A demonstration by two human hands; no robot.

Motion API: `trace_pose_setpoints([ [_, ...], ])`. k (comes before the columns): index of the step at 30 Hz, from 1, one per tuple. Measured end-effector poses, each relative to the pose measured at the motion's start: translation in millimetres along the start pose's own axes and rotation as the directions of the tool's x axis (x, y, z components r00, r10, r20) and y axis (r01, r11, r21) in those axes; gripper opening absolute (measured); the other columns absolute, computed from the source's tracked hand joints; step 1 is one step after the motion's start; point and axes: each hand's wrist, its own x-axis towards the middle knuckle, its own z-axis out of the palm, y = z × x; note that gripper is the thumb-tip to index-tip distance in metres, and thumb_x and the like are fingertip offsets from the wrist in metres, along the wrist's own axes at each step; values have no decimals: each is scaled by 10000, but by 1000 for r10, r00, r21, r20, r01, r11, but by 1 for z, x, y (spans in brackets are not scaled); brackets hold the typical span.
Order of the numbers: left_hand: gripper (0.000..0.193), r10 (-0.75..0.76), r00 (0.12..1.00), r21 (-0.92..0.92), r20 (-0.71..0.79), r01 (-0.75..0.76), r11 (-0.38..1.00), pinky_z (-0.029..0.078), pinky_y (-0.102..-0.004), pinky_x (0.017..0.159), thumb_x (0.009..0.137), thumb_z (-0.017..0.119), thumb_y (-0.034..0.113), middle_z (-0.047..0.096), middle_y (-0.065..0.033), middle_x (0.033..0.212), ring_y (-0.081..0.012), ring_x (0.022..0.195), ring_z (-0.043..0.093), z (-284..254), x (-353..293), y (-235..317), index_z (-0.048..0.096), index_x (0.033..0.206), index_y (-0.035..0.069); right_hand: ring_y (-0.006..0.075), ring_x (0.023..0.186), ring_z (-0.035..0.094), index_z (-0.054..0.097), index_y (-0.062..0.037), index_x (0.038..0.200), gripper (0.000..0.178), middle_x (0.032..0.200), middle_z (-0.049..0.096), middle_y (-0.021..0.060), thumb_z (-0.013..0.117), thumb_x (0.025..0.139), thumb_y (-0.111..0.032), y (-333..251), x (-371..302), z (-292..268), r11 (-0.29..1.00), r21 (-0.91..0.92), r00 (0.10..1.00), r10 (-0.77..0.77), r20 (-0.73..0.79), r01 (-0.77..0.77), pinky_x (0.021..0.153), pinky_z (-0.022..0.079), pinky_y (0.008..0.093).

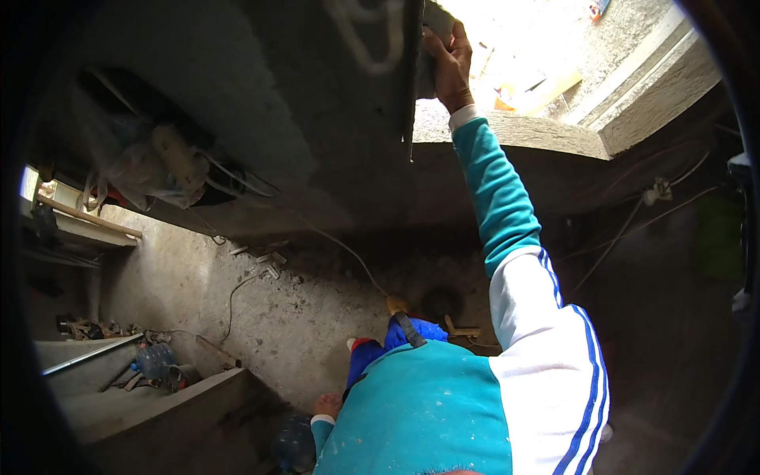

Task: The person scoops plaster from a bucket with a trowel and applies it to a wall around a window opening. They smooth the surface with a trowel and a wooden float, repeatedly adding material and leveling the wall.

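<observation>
Dim concrete room [297, 328], bright window ledge [546, 138] just right of the right hand [451, 59], which was clamped on a grey block [438, 17]. Wall [261, 119] to its left looked patchy, so maybe part-done. Left hand [328, 405] sat well below, grip unclear; plastic bag [176, 168] off left, probably not blocking.

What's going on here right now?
The right hand is raised beside a bright opening, gripping a grey, flat-faced piece at the edge of the dark wall; exactly what it is can't be told. The left hand hangs low, with nothing visible in it. Off left, a bluish plastic bottle is among assorted items.
</observation>
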Motion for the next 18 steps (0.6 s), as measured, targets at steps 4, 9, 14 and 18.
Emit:
trace_pose_setpoints([
  [4,282,-37,999,245,-24,42,969,577,-452,824,1039,551,194,735,-148,1116,-312,986,705,-1,4,19,715,1200,30,145,948,709,583,-27,1202,393,1051,742,105,812,921,-177,14,-12,-4,998,54,997,34,-75,-30,845,593,310],
  [9,393,-72,996,172,-50,79,982,552,-485,941,1038,502,321,764,-172,1142,-366,1059,713,8,-1,55,759,1195,68,142,937,706,592,-13,1229,424,1042,746,97,819,918,-190,22,-16,-8,999,46,995,30,-91,-26,842,588,301],
  [14,248,-107,993,169,-53,114,979,581,-407,853,1042,571,129,757,-144,1086,-269,958,716,10,27,28,728,1202,23,145,943,701,608,-1,1246,436,1045,749,100,820,913,-188,25,-23,-8,1000,5,994,11,-113,-11,846,584,302],
  [18,253,-71,997,-4,-37,71,997,581,-379,878,1018,594,146,778,-133,1082,-238,992,729,15,69,-30,781,1108,3,167,952,702,626,24,1237,448,1037,750,123,823,909,-210,-17,6,9,978,-206,987,-69,-146,38,840,575,319],
])
